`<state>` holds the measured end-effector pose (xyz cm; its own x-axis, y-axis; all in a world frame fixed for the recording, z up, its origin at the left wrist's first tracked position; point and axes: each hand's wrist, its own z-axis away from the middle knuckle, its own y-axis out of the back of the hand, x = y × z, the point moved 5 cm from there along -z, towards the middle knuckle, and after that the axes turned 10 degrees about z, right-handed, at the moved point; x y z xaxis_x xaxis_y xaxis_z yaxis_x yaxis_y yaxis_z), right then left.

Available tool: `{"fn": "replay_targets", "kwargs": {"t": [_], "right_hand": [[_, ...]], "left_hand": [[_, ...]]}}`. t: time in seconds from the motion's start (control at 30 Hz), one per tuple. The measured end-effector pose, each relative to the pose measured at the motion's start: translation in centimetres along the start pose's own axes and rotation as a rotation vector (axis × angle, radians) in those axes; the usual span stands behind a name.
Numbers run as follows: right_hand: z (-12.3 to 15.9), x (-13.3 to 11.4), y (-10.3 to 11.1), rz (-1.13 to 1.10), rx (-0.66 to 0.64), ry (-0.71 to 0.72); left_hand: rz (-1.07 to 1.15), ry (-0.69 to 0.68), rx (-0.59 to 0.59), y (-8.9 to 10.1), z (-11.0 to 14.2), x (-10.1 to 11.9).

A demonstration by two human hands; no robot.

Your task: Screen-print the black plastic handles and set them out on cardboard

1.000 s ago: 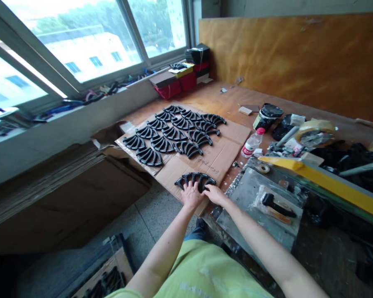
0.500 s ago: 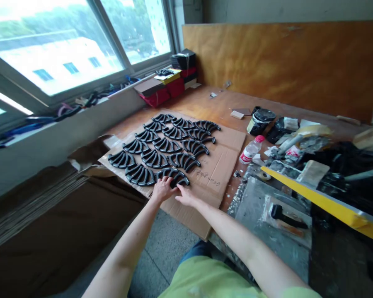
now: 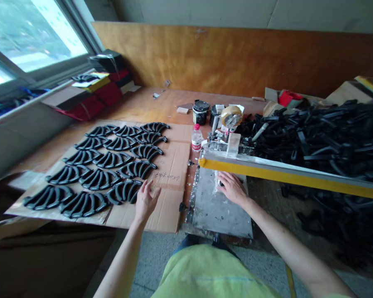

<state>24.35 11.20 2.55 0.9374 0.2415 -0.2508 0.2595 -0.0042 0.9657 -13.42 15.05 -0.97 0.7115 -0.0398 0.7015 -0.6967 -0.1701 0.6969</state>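
My left hand [image 3: 147, 200] hovers with fingers apart by the front right of the laid-out black pieces, holding nothing. The black curved pieces [image 3: 99, 179] lie in several fan-like groups, in rows on a flat cardboard sheet [image 3: 166, 211]. On the right, my right hand [image 3: 232, 187] reaches down to the grey plate [image 3: 220, 213], under the yellow-edged shelf. Its fingers curl over a dark hammer-shaped tool on clear plastic [image 3: 216, 182]. Most of that tool is hidden by the hand.
The yellow-edged shelf [image 3: 282, 170] juts over the plate, near my right hand. Behind it lies a large heap of black parts [image 3: 323, 140]. A bottle with a red cap [image 3: 197, 138], a black tub [image 3: 200, 112] and a tape roll [image 3: 231, 116] stand further back.
The view has swung right. My left hand has lifted off the nearest fan of black pieces, and my right hand has moved from the cardboard to the hammer-shaped tool on the plate.
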Motion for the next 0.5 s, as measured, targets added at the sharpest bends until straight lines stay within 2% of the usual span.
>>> {"fn": "replay_targets", "kwargs": {"t": [0.07,0.17,0.23,0.27,0.37,0.43,0.5], "right_hand": [[0.8,2.0,-0.8,0.034,-0.049,0.045],[1.1,2.3,-1.4,0.024,-0.069,0.132],[0.9,1.8,-1.3,0.010,-0.063,0.162],[0.9,1.6,-1.0,0.005,-0.056,0.176],[1.5,1.7,0.1,0.018,0.004,0.214],[2.7,3.5,1.6,0.080,0.102,0.134],[4.3,6.7,3.4,0.154,0.197,-0.021]], "left_hand": [[0.239,-0.018,-0.029,-1.6,-1.3,6.4],[0.681,-0.058,-0.033,-3.1,-2.8,16.0],[0.912,-0.058,-0.030,-3.9,-3.0,21.1],[0.987,-0.045,-0.030,-4.2,-2.8,23.0],[1.078,0.001,-0.030,-4.8,-1.8,25.9],[1.091,-0.001,-0.023,-4.5,-1.0,25.9],[1.102,0.052,-0.068,-4.1,-0.1,24.7]]}}
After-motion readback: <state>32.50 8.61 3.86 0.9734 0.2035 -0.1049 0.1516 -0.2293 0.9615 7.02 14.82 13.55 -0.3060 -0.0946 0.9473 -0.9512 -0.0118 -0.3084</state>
